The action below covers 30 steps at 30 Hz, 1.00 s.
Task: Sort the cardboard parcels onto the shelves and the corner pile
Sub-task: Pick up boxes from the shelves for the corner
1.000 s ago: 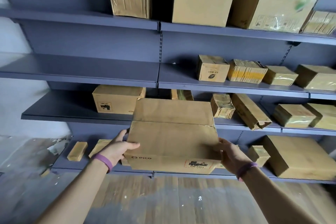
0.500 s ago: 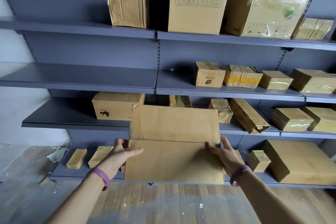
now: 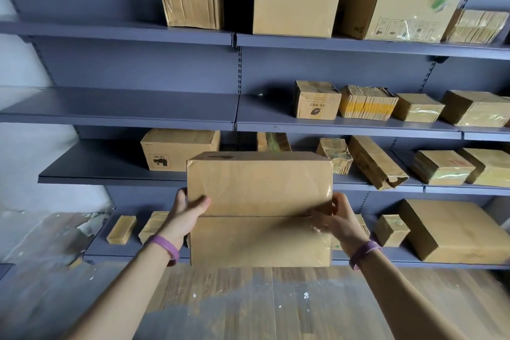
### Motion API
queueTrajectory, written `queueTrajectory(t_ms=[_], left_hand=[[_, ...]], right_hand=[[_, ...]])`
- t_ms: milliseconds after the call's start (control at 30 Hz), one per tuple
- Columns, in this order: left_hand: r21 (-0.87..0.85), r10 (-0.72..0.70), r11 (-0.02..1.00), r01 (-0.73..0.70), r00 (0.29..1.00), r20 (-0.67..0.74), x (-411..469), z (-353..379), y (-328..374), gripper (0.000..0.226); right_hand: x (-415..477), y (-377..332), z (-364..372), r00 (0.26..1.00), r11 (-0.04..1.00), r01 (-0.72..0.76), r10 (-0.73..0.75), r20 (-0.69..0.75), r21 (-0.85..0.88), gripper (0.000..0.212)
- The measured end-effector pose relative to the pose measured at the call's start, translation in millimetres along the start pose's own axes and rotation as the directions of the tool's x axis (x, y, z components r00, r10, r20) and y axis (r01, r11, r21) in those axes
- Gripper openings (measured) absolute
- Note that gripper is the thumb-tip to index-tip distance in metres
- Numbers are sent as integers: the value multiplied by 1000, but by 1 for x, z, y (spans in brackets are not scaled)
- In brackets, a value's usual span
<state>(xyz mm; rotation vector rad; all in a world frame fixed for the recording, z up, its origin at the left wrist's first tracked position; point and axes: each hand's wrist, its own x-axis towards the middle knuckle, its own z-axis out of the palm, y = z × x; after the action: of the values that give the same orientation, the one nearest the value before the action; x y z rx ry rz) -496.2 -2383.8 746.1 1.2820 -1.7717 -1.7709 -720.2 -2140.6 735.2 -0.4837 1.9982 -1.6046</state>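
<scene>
I hold a wide brown cardboard parcel [image 3: 259, 207] up in front of the grey shelving, its taped face turned toward me. My left hand [image 3: 185, 214] grips its left edge with the thumb over the front. My right hand [image 3: 335, 218] grips the right edge, fingers curled round it. Both wrists wear purple bands. The parcel hangs level with the third shelf [image 3: 110, 174], just right of a boxed parcel [image 3: 176, 149] standing there. It hides part of the bottom shelf behind it.
The top shelf [image 3: 116, 32] carries three big boxes and a bundle. The second shelf [image 3: 118, 110] is bare on the left, with several small parcels on the right. More parcels sit at right on the lower shelves; a large flat box [image 3: 452, 232] lies bottom right. Wooden floor below.
The parcel has tipped up so its broad taped face fronts me, and it has risen slightly toward the third shelf. Both hands kept their hold on its sides.
</scene>
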Motion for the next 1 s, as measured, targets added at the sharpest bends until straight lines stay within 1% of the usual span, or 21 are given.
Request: queueTrajectory(t_ms=[67, 100, 167, 200, 300, 367, 400, 433, 500, 533, 600, 633, 667, 700, 733, 767, 833, 900, 933, 967, 1000], left_hand=[[14, 26, 1000, -25, 999, -26, 1, 0, -2, 98], [16, 40, 999, -39, 999, -33, 1, 0, -3, 96], [13, 60, 998, -60, 998, -26, 0, 0, -3, 95], [8, 69, 998, -69, 997, -23, 0, 1, -3, 94], [1, 105, 994, -105, 994, -20, -7, 2, -1, 83], [19, 128, 992, -127, 992, -19, -10, 3, 0, 74], [28, 133, 991, -132, 991, -18, -13, 3, 1, 71], [41, 138, 990, -137, 990, -17, -16, 2, 1, 69], [80, 132, 988, -131, 991, -5, -20, 1, 1, 70], [95, 121, 988, -121, 993, 1, -21, 0, 1, 72], [83, 98, 992, -100, 995, 30, -24, -2, 5, 81], [65, 88, 994, -90, 996, 35, -25, -3, 8, 90], [35, 69, 997, -70, 997, 25, -26, -4, 12, 105], [-25, 40, 999, -40, 999, 13, -23, -5, 14, 121], [-88, 12, 996, -12, 1000, 5, -20, -6, 16, 128], [-131, -4, 991, 4, 1000, -1, -18, -6, 19, 123], [-135, -10, 991, 10, 1000, 2, -18, -7, 24, 113], [-95, -7, 995, 9, 1000, 16, -22, -6, 30, 114], [-86, -4, 996, 6, 1000, 24, -22, -6, 32, 111], [-80, 3, 997, -1, 1000, 27, -24, -5, 35, 102], [-77, 6, 997, -3, 1000, 30, -24, -5, 36, 92]], right_hand=[[-2, -3, 4, 999, 998, 24, -22, -35, 60, 55], [-5, -7, 6, 998, 994, 45, -40, -49, 101, 62], [-8, -13, 8, 997, 987, 74, -68, -45, 142, 88], [-10, -17, 9, 997, 986, 75, -71, -30, 151, 92], [-8, -21, 10, 1000, 976, -12, 15, -10, 216, 67], [-3, -22, 7, 995, 972, -68, 82, -53, 226, 57], [-3, -25, 8, 992, 970, -84, 103, -74, 229, 57], [-2, -26, 8, 987, 968, -96, 122, -102, 231, 64], [2, -26, 9, 979, 972, -106, 139, -148, 211, 84], [2, -28, 10, 975, 974, -105, 141, -171, 201, 84], [0, -29, 10, 969, 974, -80, 126, -211, 213, 65], [1, -27, 8, 969, 971, -74, 123, -214, 226, 58], [0, -27, 7, 969, 969, -79, 130, -210, 234, 56], [-2, -27, 5, 971, 967, -73, 125, -206, 245, 55], [-4, -27, 4, 972, 963, -67, 122, -200, 260, 53], [-6, -27, 4, 976, 958, -59, 114, -186, 279, 52], [-10, -26, 5, 984, 954, -50, 97, -147, 297, 54], [-12, -24, 5, 992, 956, -24, 59, -112, 294, 69], [-13, -23, 5, 996, 957, -9, 34, -82, 289, 76], [-15, -22, 3, 999, 959, 9, 2, -39, 283, 79], [-17, -22, 1, 1000, 961, 23, -26, 6, 276, 77]])
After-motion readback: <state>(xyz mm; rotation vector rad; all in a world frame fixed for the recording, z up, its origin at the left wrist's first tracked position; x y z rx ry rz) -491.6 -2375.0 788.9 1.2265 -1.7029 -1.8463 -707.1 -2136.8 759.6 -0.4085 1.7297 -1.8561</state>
